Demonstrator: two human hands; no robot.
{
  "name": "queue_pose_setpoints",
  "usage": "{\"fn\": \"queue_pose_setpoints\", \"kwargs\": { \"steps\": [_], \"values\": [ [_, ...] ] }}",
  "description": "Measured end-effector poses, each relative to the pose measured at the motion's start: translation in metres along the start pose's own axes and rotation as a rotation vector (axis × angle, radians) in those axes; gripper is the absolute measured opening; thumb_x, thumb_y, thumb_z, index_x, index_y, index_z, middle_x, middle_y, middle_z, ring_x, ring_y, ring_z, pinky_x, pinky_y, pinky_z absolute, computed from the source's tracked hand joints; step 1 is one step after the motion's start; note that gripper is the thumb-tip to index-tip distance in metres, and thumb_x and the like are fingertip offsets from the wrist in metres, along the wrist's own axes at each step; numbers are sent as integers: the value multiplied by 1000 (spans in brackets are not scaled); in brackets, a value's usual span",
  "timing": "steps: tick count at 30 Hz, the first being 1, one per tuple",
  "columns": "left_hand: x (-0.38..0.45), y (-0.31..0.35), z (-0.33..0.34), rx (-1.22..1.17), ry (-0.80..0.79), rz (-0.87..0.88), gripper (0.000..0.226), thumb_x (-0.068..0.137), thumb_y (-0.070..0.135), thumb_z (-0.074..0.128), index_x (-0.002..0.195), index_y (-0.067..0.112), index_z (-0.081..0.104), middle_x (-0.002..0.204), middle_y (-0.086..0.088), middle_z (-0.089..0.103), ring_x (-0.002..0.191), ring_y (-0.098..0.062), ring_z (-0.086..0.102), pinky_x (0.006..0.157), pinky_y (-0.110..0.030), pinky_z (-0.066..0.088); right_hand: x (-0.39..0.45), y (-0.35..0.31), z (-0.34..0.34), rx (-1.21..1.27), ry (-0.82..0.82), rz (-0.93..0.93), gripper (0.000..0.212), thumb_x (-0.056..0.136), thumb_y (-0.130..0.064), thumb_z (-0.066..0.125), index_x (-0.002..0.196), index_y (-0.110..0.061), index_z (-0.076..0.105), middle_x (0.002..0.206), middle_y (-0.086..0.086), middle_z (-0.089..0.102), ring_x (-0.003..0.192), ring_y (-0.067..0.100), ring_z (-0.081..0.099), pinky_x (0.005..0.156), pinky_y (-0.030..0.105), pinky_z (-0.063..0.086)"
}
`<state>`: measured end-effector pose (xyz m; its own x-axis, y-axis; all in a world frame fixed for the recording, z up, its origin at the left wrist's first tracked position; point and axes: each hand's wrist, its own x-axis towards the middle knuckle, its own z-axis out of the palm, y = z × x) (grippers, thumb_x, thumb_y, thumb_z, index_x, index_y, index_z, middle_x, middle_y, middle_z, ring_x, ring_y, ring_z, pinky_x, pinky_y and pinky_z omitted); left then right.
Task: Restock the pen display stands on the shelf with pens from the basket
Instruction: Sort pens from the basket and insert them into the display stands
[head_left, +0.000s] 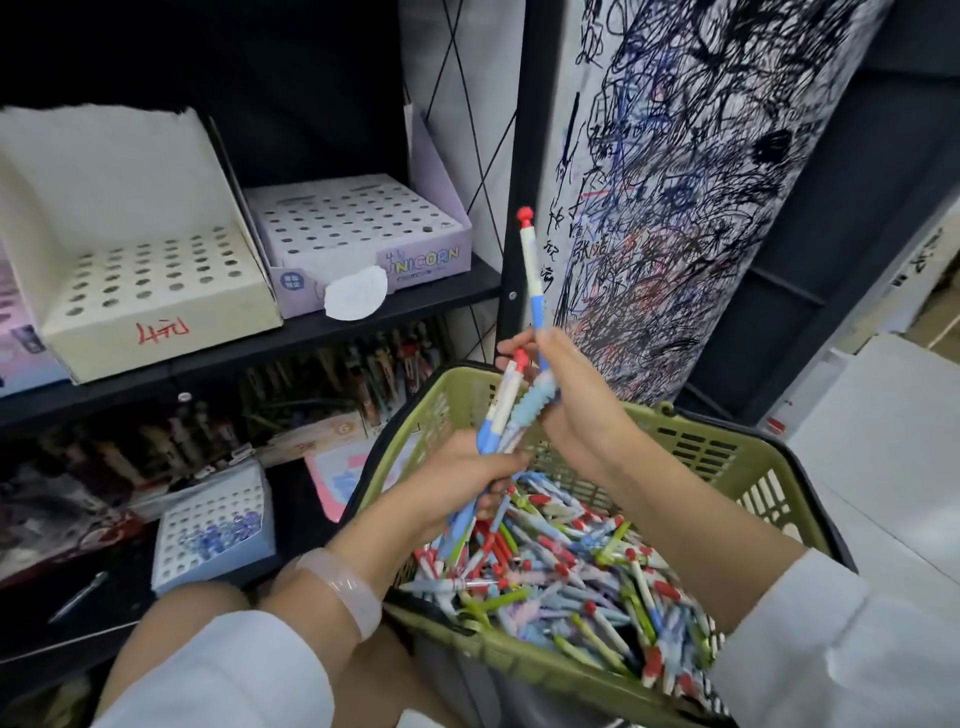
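Place: stationery shop
Far left: perforated pen display stands (156, 270) on a black shelf (363, 317)
Near: green shopping basket (717, 447) heaped with pens (571, 561)
Far right: scribbled pen-test sheet (701, 182)

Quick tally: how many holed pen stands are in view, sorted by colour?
Cream stand: 1
Lilac stand: 1
Light blue stand: 1
Total: 3 holed stands. The cream and lilac ones on the upper shelf look nearly empty.

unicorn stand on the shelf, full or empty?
Nearly empty. The purple Unicorn stand shows rows of open holes; only one hole near its right back corner seems to hold something dark.
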<state>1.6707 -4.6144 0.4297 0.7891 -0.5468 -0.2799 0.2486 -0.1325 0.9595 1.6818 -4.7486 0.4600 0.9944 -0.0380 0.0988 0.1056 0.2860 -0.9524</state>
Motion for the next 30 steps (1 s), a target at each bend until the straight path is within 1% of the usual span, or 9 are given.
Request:
{"fn": "queue_pose_setpoints", "kwargs": {
  "steps": [4, 7, 9, 13, 15, 18, 22, 26, 30],
  "values": [
    [-13, -1, -19, -19, 201, 59, 12, 93, 16, 56, 84, 9, 50, 54, -2, 44, 40, -11, 33, 42, -22, 32, 7, -13, 13, -78, 43, 2, 30, 101, -31, 34, 89, -24, 61, 106, -5, 63, 99, 7, 57, 87, 27, 41],
    [-25, 11, -35, -155, 440, 207, 12, 92, 21, 57, 99, 11, 58, 66, -5, 61, 39, -8, 37, 41, -20, 37, 1, -6, 41, -119, -86, 55, 32, 99, -38, 35, 97, -33, 66, 122, -13, 59, 118, 3, 48, 90, 26, 41],
    [-36, 21, -46, -191, 513, 278, 13, 90, 24, 59, 97, 12, 58, 54, 3, 55, 39, -7, 39, 41, -19, 38, -6, -2, 68, -68, -192, 88, 33, 96, -43, 35, 99, -40, 68, 119, -20, 60, 121, 3, 47, 91, 24, 45],
    [-66, 33, -73, -181, 512, 324, 15, 89, 25, 60, 86, 9, 60, 50, 1, 42, 40, -8, 39, 43, -20, 39, -14, -5, 119, 51, -256, 107, 33, 100, -40, 32, 111, -34, 62, 101, -16, 71, 86, 4, 67, 68, 21, 55],
    [-82, 36, -88, -201, 509, 341, 14, 88, 23, 60, 83, 10, 61, 49, 3, 46, 40, -7, 39, 43, -20, 39, -17, -4, 143, 108, -291, 94, 32, 101, -37, 32, 115, -31, 59, 104, -11, 71, 83, 11, 67, 57, 25, 53],
    [-104, 41, -112, -225, 504, 366, 11, 87, 19, 62, 79, 12, 62, 51, 6, 53, 41, -6, 39, 42, -19, 38, -19, 0, 179, 163, -303, 78, 30, 100, -35, 35, 117, -28, 59, 109, -3, 71, 79, 26, 57, 55, 31, 44],
    [-127, 46, -144, -265, 550, 373, 8, 86, 18, 63, 81, 11, 63, 52, 5, 56, 41, -6, 39, 41, -18, 37, -15, 1, 218, 171, -351, 74, 25, 97, -32, 43, 112, -26, 62, 105, 0, 71, 79, 26, 58, 53, 31, 44],
    [-144, 56, -182, -251, 684, 425, 11, 86, 20, 64, 81, 10, 65, 48, 5, 55, 38, -6, 38, 40, -18, 37, 9, -14, 242, -111, -251, -25, 20, 95, -26, 52, 100, -14, 67, 88, -2, 63, 84, 14, 55, 77, 26, 50],
    [-151, 65, -213, -256, 824, 432, 18, 85, 22, 66, 69, 16, 71, 64, -14, 57, 39, -9, 39, 49, -27, 38, 39, -32, 267, -380, -258, -164, 23, 96, -24, 49, 89, -13, 68, 73, -6, 59, 67, 1, 54, 65, 14, 49]
  ]
}}
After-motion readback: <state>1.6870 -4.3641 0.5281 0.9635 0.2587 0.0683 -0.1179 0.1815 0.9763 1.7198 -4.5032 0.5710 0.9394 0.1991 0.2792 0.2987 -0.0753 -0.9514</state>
